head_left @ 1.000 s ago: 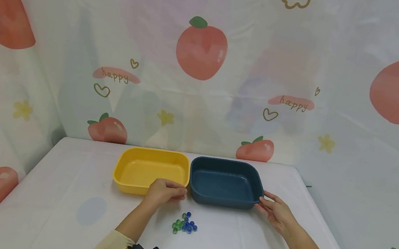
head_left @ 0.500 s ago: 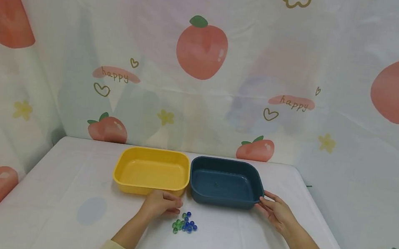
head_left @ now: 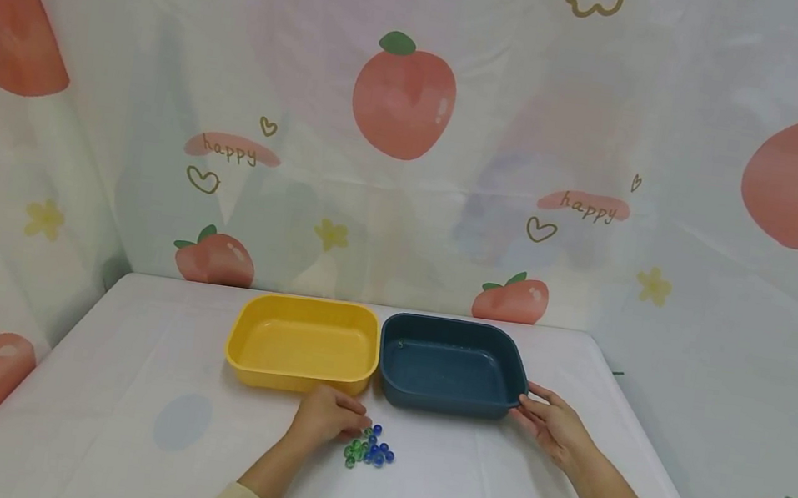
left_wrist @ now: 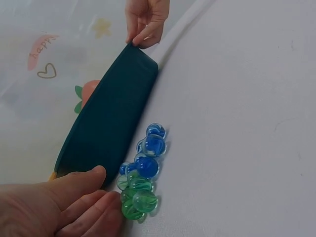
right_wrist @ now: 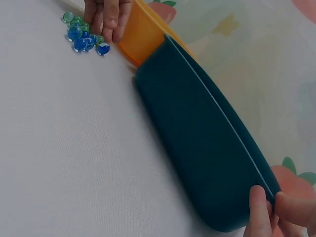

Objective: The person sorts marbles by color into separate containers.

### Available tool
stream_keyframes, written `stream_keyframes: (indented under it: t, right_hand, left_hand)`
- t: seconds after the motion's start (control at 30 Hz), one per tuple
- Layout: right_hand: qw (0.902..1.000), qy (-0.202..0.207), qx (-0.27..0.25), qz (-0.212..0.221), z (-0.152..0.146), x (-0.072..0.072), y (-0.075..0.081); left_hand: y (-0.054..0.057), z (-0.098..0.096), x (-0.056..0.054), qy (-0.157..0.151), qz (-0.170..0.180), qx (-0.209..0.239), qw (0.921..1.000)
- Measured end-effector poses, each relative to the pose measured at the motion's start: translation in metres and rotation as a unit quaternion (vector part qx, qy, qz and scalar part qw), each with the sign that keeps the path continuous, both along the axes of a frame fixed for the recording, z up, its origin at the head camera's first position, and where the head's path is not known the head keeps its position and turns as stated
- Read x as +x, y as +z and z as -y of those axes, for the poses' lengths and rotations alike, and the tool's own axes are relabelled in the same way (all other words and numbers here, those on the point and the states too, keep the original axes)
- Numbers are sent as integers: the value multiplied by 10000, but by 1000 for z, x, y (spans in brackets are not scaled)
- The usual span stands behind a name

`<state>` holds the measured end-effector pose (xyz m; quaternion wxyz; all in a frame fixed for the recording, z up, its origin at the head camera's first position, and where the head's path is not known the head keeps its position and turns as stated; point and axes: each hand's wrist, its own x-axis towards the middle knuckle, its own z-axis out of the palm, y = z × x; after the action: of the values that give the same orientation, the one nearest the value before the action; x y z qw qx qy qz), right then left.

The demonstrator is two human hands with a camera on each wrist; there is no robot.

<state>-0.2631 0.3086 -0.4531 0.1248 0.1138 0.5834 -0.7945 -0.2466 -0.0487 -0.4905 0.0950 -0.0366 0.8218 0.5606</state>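
Observation:
A cluster of green and blue glass marbles (head_left: 372, 451) lies on the white table. My left hand (head_left: 327, 420) reaches in from its left side, fingertips beside the green marbles (left_wrist: 140, 197) and thumb apart from the fingers. I see nothing held between them, though the head view hides part of the contact. My right hand (head_left: 557, 425) pinches the near right corner of a dark blue bin (head_left: 451, 399), thumb and fingers on its rim in the right wrist view. Inside that bin, a tiny greenish speck, perhaps a marble (head_left: 400, 344), shows near the left wall.
A yellow bin (head_left: 298, 381) stands left of the dark blue one, their sides close together. Both are near the back of the white-covered table (head_left: 150, 359). A fruit-printed cloth (head_left: 387, 222) hangs behind.
My left hand has come down from the front of the bins to the marbles. A small speck has appeared in the dark blue bin and shifted left and back. My right hand stays put.

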Motion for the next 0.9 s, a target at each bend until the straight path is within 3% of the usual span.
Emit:
stream_keyframes:
  t: [0.23,0.6,0.9]
  right_hand:
    - [10000,-11,-2,-6,1,0,1]
    - [10000,-41,30,-18,0,0,-1]
    - [9999,-96,107,13,0,0,-1]
  left_hand:
    - [1,-6,2,32,-131,-382,9992]
    - [2,-9,5,-32,-714,-739,9947]
    - [2,-9,6,-134,-655,-689,9954]
